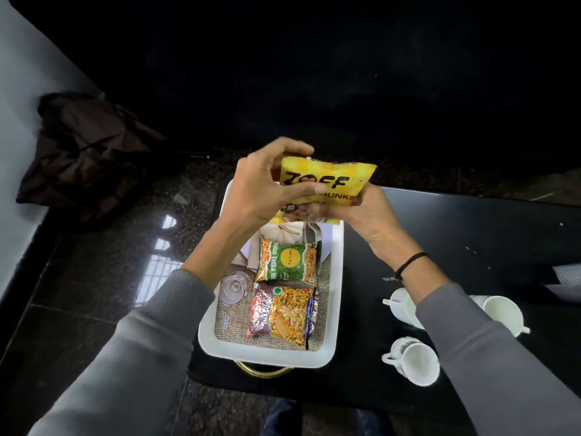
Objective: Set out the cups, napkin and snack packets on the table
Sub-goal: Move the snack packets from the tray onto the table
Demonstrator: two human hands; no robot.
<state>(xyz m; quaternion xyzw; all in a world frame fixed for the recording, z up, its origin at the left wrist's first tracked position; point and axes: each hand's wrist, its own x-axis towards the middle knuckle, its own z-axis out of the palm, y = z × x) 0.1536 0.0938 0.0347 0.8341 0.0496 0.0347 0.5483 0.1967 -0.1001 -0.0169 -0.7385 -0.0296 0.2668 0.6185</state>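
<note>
A yellow snack packet point(327, 180) is held above the far end of a white tray point(333, 309). My left hand point(261, 187) grips its left side and my right hand point(361, 215) grips its lower right edge. Inside the tray, on burlap lining, lie a green packet point(284, 261) and a maroon and orange packet point(281, 316). A clear glass point(232, 289) lies on its side at the tray's left. A beige cloth point(287, 231), perhaps the napkin, is partly hidden under the yellow packet. Three white cups point(415, 361) point(503, 313) point(404, 306) stand on the black table right of the tray.
The black table point(471, 231) extends to the right, with a striped grey object point(566, 281) at its right edge. A dark brown bag point(85, 155) rests on the floor by the white wall at left. A gold handle point(264, 371) sticks out beneath the tray's near end.
</note>
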